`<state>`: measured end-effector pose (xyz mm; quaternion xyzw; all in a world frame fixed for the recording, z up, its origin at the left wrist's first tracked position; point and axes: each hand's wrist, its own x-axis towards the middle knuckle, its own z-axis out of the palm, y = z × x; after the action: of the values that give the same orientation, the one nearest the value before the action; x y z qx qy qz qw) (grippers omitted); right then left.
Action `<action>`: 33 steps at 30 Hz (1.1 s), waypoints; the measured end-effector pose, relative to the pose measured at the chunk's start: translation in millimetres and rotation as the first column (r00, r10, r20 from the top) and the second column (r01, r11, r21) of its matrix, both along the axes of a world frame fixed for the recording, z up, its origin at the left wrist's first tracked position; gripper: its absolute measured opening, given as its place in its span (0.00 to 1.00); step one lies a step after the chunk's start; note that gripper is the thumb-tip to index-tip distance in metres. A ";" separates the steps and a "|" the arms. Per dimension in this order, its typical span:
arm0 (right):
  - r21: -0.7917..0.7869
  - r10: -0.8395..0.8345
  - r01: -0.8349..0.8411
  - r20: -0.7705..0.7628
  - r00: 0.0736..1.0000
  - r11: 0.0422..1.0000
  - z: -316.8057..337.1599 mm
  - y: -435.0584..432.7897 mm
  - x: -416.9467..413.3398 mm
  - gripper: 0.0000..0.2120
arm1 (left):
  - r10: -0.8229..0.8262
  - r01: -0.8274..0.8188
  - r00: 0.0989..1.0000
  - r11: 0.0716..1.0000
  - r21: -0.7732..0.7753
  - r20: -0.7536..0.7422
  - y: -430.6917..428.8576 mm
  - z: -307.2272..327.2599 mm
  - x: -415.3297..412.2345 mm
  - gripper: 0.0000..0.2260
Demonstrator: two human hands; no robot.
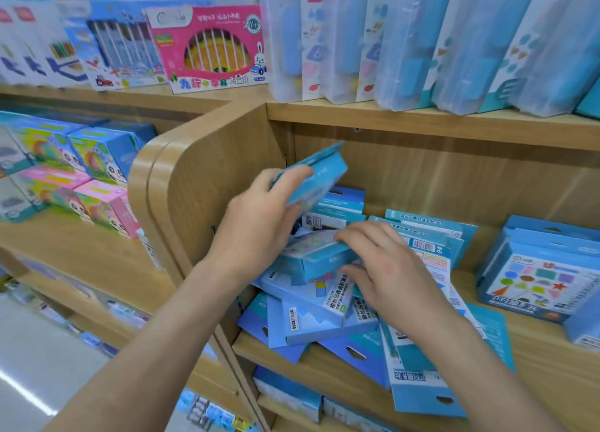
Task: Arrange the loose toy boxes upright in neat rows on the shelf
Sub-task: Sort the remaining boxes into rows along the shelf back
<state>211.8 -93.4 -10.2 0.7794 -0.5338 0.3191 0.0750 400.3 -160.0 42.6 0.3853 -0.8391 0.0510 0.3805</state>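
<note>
A heap of loose blue toy boxes (311, 314) lies flat and overlapping on the middle wooden shelf (552, 363), some hanging over its front edge. My left hand (259, 217) holds one blue box (319, 178) tilted in the air above the heap, near the shelf's left wall. My right hand (389, 269) rests on the heap, its fingers closed around another blue box (311, 256) that lies on top. Further back in the heap, several blue boxes (428, 236) lean against each other.
A short stack of blue shape-puzzle boxes (539, 279) sits on the same shelf at right. The curved wooden side panel (207, 178) bounds the shelf on the left. Tall blue packs (454, 42) stand on the shelf above. More boxes (289, 396) fill the shelf below.
</note>
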 end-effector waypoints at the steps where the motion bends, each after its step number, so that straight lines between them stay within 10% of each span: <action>1: -0.002 0.001 -0.001 0.035 0.999 1.000 3.2 -2.5 -2.5 0.19 | -0.016 0.012 0.994 0.999 -0.037 -0.105 7.7 4.5 5.0 0.19; 5: 0.055 -0.107 0.094 0.305 0.946 0.994 24.1 -1.2 -15.9 0.16 | -0.052 0.011 0.853 0.997 -0.082 -0.519 36.4 17.3 20.4 0.16; 12: 0.130 -0.219 0.193 0.787 0.576 0.973 39.7 20.5 -32.1 0.16 | -0.044 0.147 0.485 0.989 0.032 -0.873 62.5 27.6 17.2 0.15; 21: 0.182 -0.237 0.166 0.870 0.433 0.969 43.1 43.7 -42.7 0.13 | 0.067 0.148 0.474 0.977 0.154 -0.878 68.5 5.9 14.8 0.14; 33: 0.100 -0.318 0.382 0.760 0.566 0.919 61.6 58.5 -55.2 0.20 | 0.054 0.228 0.661 0.936 0.269 -0.749 60.7 -18.0 -6.5 0.13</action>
<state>156.6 -34.9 51.4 0.4461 -0.6459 0.6161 -0.0660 393.7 -99.4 24.6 0.3906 -0.6226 -0.2750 0.6198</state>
